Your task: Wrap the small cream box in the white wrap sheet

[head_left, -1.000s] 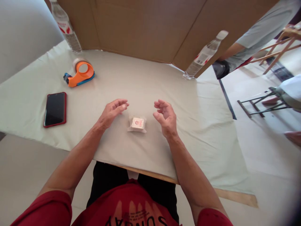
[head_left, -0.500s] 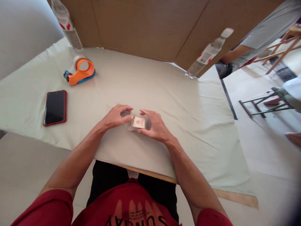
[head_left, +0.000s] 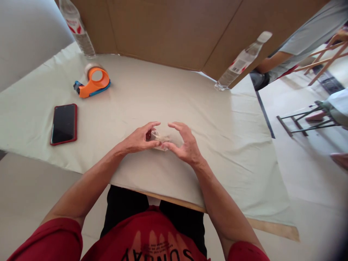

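Observation:
A small clear-wrapped packet [head_left: 160,137] with a white and red label sits tilted up between my two hands, just above the pale cloth on the table [head_left: 190,105]. My left hand [head_left: 138,139] pinches its left end with thumb and fingers. Thumb and forefinger of my right hand [head_left: 183,145] grip its right end. Most of the packet is hidden by my fingers.
A red-cased phone [head_left: 63,124] lies face up at the left. An orange tape dispenser [head_left: 93,80] is behind it. Two water bottles [head_left: 77,27] [head_left: 241,61] lean on a cardboard screen [head_left: 168,29]. Another person sits at the far right [head_left: 299,40] by a stool [head_left: 307,117].
My hands closed in from either side of the packet, took hold of its ends and tipped it up off the cloth.

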